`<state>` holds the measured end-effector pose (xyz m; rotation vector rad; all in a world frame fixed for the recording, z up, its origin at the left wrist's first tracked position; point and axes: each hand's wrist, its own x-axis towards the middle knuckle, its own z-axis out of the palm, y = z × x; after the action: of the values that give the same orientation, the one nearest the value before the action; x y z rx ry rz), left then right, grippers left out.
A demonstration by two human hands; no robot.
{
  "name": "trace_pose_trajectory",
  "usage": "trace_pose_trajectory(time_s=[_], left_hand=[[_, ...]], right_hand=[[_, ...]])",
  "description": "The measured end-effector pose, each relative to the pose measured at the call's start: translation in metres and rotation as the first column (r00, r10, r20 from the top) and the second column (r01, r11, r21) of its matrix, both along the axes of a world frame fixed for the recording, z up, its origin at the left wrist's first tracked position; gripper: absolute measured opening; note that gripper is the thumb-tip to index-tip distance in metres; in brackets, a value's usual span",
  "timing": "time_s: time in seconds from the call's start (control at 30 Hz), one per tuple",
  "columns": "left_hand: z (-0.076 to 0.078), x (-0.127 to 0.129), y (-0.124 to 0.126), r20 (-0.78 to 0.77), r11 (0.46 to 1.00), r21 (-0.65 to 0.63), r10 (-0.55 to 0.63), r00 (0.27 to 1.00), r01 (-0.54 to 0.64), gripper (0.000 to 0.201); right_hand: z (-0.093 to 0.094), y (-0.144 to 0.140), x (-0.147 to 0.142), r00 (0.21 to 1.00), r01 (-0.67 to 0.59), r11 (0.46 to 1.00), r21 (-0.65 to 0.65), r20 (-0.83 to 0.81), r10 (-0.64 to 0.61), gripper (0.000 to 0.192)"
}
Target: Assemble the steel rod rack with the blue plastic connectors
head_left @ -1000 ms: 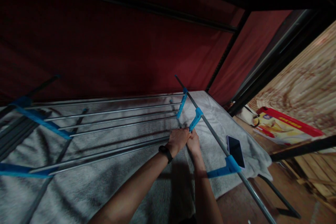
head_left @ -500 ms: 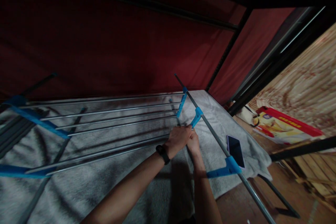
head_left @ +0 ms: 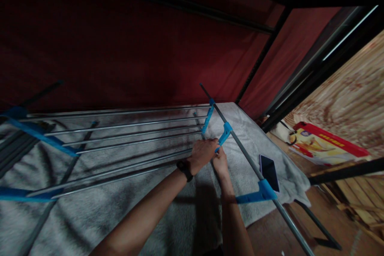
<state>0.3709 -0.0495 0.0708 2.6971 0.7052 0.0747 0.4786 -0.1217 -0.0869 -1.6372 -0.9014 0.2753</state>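
My left hand (head_left: 204, 154), with a dark watch at the wrist, is closed around the right end of a silver metal rod (head_left: 144, 163). Just to its right, my right hand (head_left: 221, 162) pinches the lower end of a blue plastic bracket (head_left: 225, 135). This bracket joins a long grey pole (head_left: 245, 153) that slants down to the right. Parallel rods of the rack (head_left: 132, 127) run between a blue end piece (head_left: 208, 118) and another blue end piece (head_left: 40, 134) on the left. The fingertips and the rod's tip are partly hidden.
Everything lies on a grey fleece blanket (head_left: 120, 216). A phone (head_left: 269, 173) rests right of the pole, near a lower blue bracket (head_left: 255, 196). A red and yellow box (head_left: 325, 144), dark frame bars (head_left: 264, 54) and a dark red curtain (head_left: 135, 56) surround the spot.
My left hand has shifted slightly up and left along the blue bracket, baring more of its lower end. The rod's right end has risen slightly with it. My right hand has barely moved.
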Motion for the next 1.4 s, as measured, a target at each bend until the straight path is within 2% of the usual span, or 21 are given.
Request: trace_pose_trajectory(time_s=[0.2,0.57,0.83,1.07,1.4], left_hand=[[-0.006,0.000,0.002,-0.016,1.000,0.005,-0.011,1.000,0.011,0.031],[-0.028,0.002,0.006,-0.024,0.999,0.015,-0.034,0.999,0.034,0.032],[-0.035,0.002,0.007,-0.061,1.000,-0.003,-0.021,0.998,0.021,0.034],[-0.041,0.003,0.008,-0.056,0.999,-0.038,0.001,0.998,-0.003,0.033],[-0.051,0.003,0.006,-0.082,0.999,-0.024,-0.024,0.996,0.023,0.036]], right_hand=[[0.002,0.000,-0.001,1.000,0.009,0.999,-0.040,-0.029,-0.010,0.032],[0.004,-0.003,-0.004,1.000,0.023,0.998,-0.054,-0.014,-0.024,0.036],[0.013,-0.003,-0.009,1.000,0.014,0.993,-0.115,-0.003,-0.014,0.035],[0.011,-0.004,-0.010,0.999,0.052,0.988,-0.148,0.010,-0.051,0.031],[0.007,-0.003,-0.009,0.997,0.067,0.991,-0.112,0.054,-0.061,0.030]])
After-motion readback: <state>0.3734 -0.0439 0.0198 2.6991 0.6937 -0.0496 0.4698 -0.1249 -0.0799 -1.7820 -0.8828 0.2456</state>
